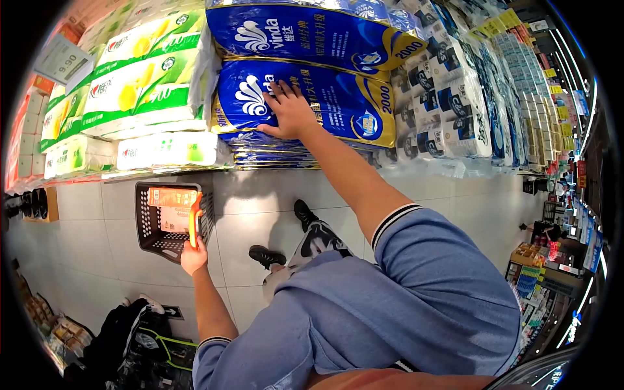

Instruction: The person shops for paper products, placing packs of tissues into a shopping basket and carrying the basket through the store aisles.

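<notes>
My right hand lies with its fingers spread on a blue and gold Vinda tissue pack, one of several stacked together. Another blue pack lies just beyond it. Down at my left side, the fingers of my left hand are wrapped round the orange handle of a dark perforated shopping basket. Inside the basket is an orange and pale package, partly behind the handle.
Green and white tissue packs are piled left of the blue ones, beside a 9.90 price sign. Clear-wrapped toilet rolls stand to the right. Stocked shelves line the right side. Behind on the left is a person in dark clothing.
</notes>
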A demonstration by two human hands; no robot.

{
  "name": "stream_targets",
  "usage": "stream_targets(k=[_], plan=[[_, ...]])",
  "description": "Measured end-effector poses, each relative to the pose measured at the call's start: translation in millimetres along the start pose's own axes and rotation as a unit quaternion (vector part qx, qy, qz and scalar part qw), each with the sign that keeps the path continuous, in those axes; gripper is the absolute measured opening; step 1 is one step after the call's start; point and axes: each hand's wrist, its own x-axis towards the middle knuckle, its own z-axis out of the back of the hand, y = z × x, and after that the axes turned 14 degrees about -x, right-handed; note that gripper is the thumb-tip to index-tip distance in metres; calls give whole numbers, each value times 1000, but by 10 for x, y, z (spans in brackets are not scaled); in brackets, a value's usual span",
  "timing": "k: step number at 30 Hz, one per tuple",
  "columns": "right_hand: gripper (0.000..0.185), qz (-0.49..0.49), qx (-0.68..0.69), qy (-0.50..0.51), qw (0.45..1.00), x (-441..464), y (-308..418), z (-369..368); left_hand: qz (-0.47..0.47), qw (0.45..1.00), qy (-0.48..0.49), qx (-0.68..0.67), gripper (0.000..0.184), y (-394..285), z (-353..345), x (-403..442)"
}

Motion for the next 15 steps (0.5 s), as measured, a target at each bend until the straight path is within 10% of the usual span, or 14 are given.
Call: stream_targets(k=[15], plan=[[83, -7, 62, -29, 998, -5, -4, 115, 2, 999, -23, 48, 34, -16, -92, -59]])
